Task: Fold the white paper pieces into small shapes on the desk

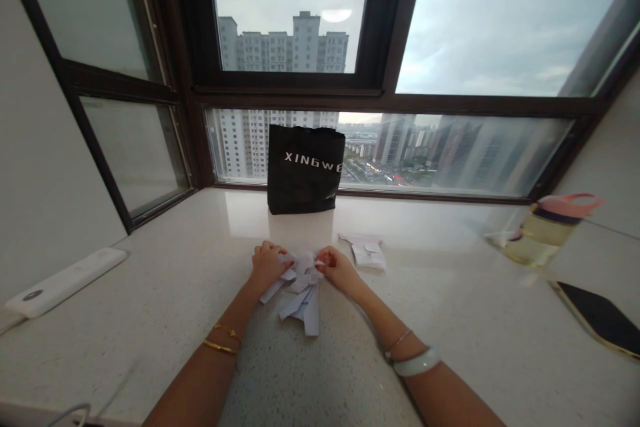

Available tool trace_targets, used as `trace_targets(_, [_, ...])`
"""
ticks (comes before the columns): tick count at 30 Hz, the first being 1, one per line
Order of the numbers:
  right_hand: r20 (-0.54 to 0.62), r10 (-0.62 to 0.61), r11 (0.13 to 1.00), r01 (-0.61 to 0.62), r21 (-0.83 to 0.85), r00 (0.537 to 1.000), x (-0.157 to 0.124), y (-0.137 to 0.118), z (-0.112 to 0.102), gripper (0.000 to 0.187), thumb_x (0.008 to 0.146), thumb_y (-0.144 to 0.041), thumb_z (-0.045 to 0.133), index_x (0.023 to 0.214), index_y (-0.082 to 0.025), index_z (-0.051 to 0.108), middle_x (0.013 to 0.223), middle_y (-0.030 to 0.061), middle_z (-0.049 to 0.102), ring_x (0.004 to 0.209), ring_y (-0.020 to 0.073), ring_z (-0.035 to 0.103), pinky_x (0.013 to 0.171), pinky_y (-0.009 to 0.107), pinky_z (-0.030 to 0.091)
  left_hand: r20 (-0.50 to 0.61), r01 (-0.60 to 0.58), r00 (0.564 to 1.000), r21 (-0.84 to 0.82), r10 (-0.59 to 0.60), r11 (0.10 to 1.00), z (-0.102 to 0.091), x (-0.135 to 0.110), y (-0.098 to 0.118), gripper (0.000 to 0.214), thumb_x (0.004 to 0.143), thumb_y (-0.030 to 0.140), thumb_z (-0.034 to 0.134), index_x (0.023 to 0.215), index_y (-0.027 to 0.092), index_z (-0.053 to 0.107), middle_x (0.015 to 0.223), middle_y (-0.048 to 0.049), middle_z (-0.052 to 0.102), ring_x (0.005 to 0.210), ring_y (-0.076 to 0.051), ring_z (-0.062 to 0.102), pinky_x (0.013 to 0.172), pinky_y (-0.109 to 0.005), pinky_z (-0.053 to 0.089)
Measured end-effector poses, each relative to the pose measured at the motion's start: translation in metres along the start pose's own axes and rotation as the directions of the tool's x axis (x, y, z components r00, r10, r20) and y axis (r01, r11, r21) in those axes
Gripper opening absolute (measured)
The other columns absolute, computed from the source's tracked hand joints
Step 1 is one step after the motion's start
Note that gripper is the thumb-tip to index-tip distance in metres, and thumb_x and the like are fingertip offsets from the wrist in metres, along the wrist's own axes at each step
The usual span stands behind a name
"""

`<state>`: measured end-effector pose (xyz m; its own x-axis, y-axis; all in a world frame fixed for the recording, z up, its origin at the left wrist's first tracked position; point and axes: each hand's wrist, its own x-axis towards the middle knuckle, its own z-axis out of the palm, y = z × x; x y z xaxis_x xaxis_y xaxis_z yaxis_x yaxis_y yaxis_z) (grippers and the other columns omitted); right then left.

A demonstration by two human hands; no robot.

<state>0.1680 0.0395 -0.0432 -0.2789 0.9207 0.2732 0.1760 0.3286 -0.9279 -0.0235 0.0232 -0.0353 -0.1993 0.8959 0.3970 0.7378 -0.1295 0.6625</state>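
Observation:
A loose heap of white paper strips (306,307) lies on the pale speckled counter between my hands. My left hand (270,263) is at the heap's left side, its fingers closed on a piece of paper. At the right edge, my right hand (336,268) pinches another bit of white paper between thumb and fingertips. Some strips overlap and fan out toward me. Just beyond my right hand rests a small flat stack of white paper pieces (369,252). The exact edges of the pieces in my fingers are hard to make out.
Against the window stands a black bag (306,177) with white lettering. A bottle with a pink lid (545,230) and a dark phone (600,317) lie to the right. On the left is a white power strip (67,280); a cable (75,408) is near the front edge.

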Motion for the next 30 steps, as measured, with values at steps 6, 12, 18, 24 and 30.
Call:
trace_targets(6, [-0.209,-0.018,0.98,0.058,0.19,0.978,0.003,-0.006,-0.014,0.025,0.059,-0.03,0.058,0.082,-0.021,0.053,0.062,-0.0056,0.05,0.046,0.0077,0.042,0.044,0.021,0.037,-0.052,0.032,0.998,-0.1,-0.037,0.994,-0.01,0.005,0.005,0.016,0.068,0.037,0.056,0.069,0.021,0.056,0.075,-0.0022,0.059,0.075,-0.019,0.054,0.067,-0.028,0.038])
trace_targets(12, [-0.27,-0.085,0.996,0.086,-0.01,0.959,0.002,-0.003,-0.017,0.026,0.064,-0.032,0.054,0.086,-0.02,0.055,0.073,0.001,0.056,0.06,0.0133,0.049,0.054,0.026,0.041,-0.137,0.087,0.976,-0.471,-0.17,0.878,-0.018,0.009,0.01,0.023,0.074,0.039,0.047,0.082,0.018,0.052,0.059,0.0024,0.057,0.054,-0.013,0.052,0.052,-0.023,0.038])
trace_targets(18, [-0.318,-0.219,0.949,0.125,-0.289,0.923,-0.003,-0.013,-0.008,0.03,0.075,-0.039,0.047,0.093,-0.019,0.06,0.091,0.0082,0.059,0.085,0.0205,0.051,0.067,0.031,0.042,0.029,0.149,0.981,-0.746,-0.191,0.649,-0.013,0.005,0.021,0.037,0.069,0.032,0.055,0.101,0.017,0.045,0.079,-0.0031,0.065,0.059,-0.012,0.057,0.053,-0.023,0.043])
trace_targets(24, [-0.153,-0.119,0.975,0.086,-0.204,0.981,-0.007,-0.019,0.008,0.028,0.067,-0.045,0.057,0.076,-0.02,0.064,0.064,0.0013,0.06,0.064,0.0159,0.052,0.053,0.024,0.037,0.207,0.085,0.971,-0.764,0.118,0.64,-0.009,-0.002,0.035,0.043,0.065,0.032,0.062,0.104,0.018,0.051,0.089,-0.0063,0.065,0.079,-0.017,0.06,0.069,-0.028,0.047])
trace_targets(30, [-0.265,-0.016,0.999,0.024,0.028,0.964,-0.003,-0.018,-0.004,0.035,0.064,-0.052,0.055,0.072,-0.018,0.057,0.053,-0.001,0.056,0.051,0.0136,0.051,0.049,0.024,0.037,0.115,-0.089,0.983,-0.394,0.145,0.915,-0.024,0.009,0.012,0.036,0.064,0.046,0.059,0.087,0.019,0.062,0.082,-0.0064,0.061,0.079,-0.019,0.056,0.072,-0.03,0.042])
